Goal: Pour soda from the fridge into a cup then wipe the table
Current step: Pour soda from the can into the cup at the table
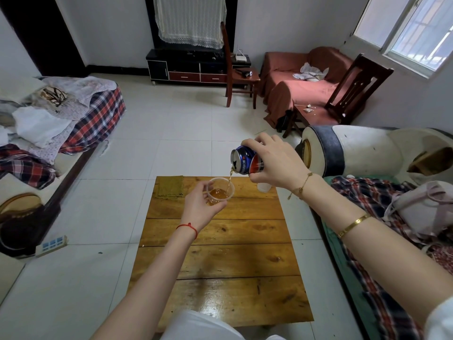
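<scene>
My right hand (274,160) grips a blue and red soda can (245,161), tipped to the left, and a thin amber stream falls from its opening. My left hand (199,204) holds a clear plastic cup (220,191) just above the wooden table (220,261). The cup is partly filled with amber soda. An olive green cloth (170,187) lies flat at the table's far left corner. A small white cup (264,187) stands at the far right edge, partly hidden behind my right hand.
A low sofa with plaid covers and clothes (61,123) runs along the left. A bed with plaid fabric and a white bolster (355,150) is on the right. Two wooden chairs (237,74) and a red sofa (301,87) stand at the back. A power strip (51,245) lies on the floor.
</scene>
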`<state>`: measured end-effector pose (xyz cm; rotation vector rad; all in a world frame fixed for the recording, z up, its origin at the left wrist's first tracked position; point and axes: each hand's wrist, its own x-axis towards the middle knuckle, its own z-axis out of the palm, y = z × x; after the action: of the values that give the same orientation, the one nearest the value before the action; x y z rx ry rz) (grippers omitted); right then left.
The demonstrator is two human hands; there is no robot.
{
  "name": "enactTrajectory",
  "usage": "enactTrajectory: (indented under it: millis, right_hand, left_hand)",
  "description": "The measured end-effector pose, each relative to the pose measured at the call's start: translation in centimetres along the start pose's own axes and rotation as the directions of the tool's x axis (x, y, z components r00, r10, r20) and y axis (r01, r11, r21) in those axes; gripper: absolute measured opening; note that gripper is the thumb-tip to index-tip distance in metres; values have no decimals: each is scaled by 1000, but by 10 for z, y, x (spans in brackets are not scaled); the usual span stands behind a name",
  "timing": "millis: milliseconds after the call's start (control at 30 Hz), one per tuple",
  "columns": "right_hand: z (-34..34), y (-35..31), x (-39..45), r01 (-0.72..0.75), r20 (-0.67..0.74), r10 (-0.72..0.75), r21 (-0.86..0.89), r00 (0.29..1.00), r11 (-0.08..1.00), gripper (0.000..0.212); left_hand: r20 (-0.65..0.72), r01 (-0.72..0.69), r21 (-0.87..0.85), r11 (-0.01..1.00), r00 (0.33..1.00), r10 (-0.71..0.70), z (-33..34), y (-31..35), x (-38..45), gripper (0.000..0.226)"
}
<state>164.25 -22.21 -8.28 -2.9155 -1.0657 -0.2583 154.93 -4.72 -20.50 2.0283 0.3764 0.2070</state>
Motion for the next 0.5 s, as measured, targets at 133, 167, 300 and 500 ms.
enactTrajectory:
  millis: [133, 167, 300, 500]
  right_hand:
    - [0, 1, 0, -2, -4, 2, -2, 1000, 1000, 72]
    - [0, 2, 0, -3, -6, 3, -1, 1000, 1000, 72]
    - [2, 4, -1, -6, -3, 6, -6, 1000, 1000, 72]
    - [2, 7, -2, -10, 4, 10, -7, 1000, 1000, 72]
  left_hand:
    - [0, -2, 3, 1000, 1000, 2, 1, 0, 0, 70]
    - [1, -1, 2, 1000, 1000, 1, 1, 1, 0, 70]
    - [-4, -4, -1, 1000, 1000, 4, 2, 1, 0, 70]
    - [6, -6, -11, 1000, 1000, 6, 4, 2, 0, 69]
